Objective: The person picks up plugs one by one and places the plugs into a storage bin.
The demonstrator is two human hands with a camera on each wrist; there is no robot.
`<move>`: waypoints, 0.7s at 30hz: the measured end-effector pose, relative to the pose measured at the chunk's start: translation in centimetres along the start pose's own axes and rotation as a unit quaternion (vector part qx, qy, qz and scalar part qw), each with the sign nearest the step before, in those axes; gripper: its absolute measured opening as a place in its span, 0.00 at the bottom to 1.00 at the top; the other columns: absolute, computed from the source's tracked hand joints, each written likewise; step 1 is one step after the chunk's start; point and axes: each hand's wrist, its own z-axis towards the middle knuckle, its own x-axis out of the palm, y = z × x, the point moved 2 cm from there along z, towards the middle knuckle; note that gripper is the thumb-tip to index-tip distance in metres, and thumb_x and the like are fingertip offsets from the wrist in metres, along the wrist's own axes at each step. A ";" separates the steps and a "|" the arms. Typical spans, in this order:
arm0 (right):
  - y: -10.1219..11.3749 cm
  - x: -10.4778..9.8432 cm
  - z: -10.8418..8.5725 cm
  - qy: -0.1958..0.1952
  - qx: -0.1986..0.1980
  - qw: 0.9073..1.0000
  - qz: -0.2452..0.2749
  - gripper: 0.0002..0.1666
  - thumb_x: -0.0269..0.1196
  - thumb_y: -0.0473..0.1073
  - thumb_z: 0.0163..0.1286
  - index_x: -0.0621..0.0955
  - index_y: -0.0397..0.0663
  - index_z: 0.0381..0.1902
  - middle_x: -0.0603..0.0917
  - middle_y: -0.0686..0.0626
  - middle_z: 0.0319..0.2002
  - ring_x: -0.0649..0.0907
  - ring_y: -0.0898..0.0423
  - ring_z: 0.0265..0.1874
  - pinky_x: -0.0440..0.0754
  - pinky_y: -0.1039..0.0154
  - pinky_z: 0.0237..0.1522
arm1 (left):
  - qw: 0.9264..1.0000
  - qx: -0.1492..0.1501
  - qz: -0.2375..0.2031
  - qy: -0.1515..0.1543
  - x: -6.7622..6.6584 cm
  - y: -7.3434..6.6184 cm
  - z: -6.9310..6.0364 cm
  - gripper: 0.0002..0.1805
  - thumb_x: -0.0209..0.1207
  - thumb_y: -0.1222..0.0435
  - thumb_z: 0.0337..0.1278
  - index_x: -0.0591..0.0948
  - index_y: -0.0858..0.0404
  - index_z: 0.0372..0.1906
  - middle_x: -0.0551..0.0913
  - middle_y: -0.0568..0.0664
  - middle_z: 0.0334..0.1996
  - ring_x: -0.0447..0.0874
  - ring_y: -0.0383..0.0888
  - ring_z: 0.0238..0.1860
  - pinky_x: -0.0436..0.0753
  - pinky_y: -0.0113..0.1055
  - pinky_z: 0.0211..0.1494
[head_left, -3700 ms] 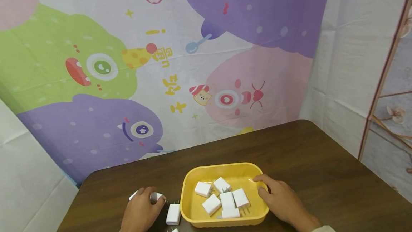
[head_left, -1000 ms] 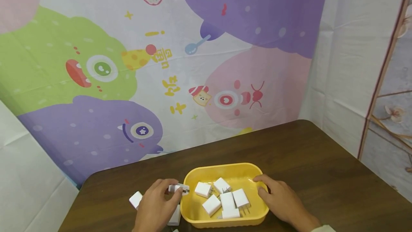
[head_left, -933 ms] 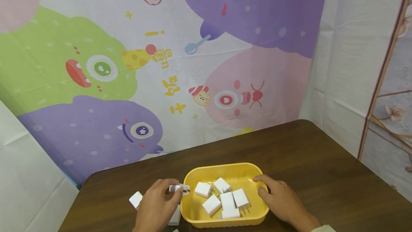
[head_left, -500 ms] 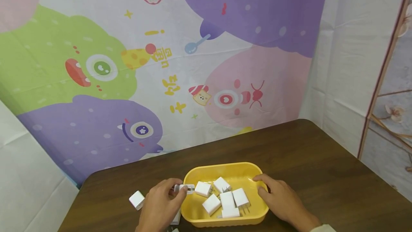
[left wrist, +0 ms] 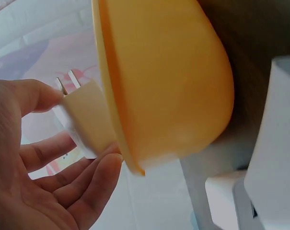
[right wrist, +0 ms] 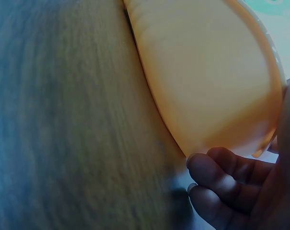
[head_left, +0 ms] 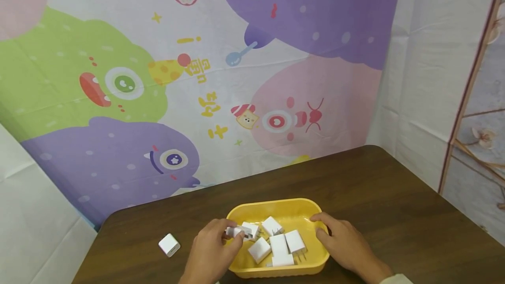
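Farthest left, well apart from any fingers, stands a pale wall (head_left: 29,214). A cartoon-print cloth (head_left: 225,100) hangs beyond the fingertips of both hands, behind the far edge of the brown table (head_left: 355,183).

On the table, to the left of the left hand's fingers and a little apart from them, lies a loose charger (head_left: 169,245), white, set at an angle.

The left hand (head_left: 215,249) pinches a white charger, the held charger (head_left: 235,232), between its thumb and fingertips. In the left wrist view its two metal prongs (left wrist: 74,79) show close to one fingertip, while the other fingers bend loosely near the rim. Two white blocks (left wrist: 224,200) appear there too, past the tray's outer wall from those fingers.

The held charger is over the left end of the yellow tray (head_left: 289,207), which lies between the two hands. Within the tray, to the right of the left fingertips, six more chargers (head_left: 279,244) lie in a loose cluster; the held charger partly covers the nearest one in the head view. Several show prongs pointing various ways.

The right hand (head_left: 343,242) grips the tray's right end, some fingers bent against the outer wall. Behind its fingers, at the wrist, a light sleeve (head_left: 396,280) shows. Farthest right, well away from those fingers, is a floral panel (head_left: 479,152).
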 end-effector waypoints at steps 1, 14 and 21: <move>0.0 0.0 0.0 0.000 0.000 1.000 -0.001 0.14 0.61 0.44 0.72 0.82 0.63 0.53 0.71 0.58 0.19 0.68 0.61 0.17 0.69 0.63 0.23 | 1.000 0.003 -0.001 -0.001 0.2 -0.1 0.0 0.08 0.72 0.60 0.49 0.85 0.54 0.34 0.80 0.39 0.31 0.80 0.36 0.29 0.79 0.31 0.34; 0.1 -0.1 -0.1 0.002 -0.001 1.000 -0.007 0.14 0.60 0.44 0.72 0.82 0.64 0.53 0.73 0.59 0.21 0.69 0.60 0.18 0.70 0.62 0.27 | 0.998 0.011 -0.002 0.060 1.6 -1.5 0.0 0.12 0.70 0.60 0.47 0.82 0.55 0.37 0.76 0.41 0.34 0.70 0.35 0.27 0.73 0.33 0.31; 0.1 -0.1 0.0 0.002 0.001 1.000 -0.004 0.14 0.61 0.44 0.72 0.83 0.63 0.53 0.74 0.58 0.21 0.69 0.60 0.18 0.70 0.62 0.27 | 0.998 0.003 0.018 0.062 2.2 -2.7 0.3 0.12 0.69 0.58 0.48 0.80 0.55 0.37 0.76 0.43 0.36 0.72 0.38 0.25 0.73 0.35 0.29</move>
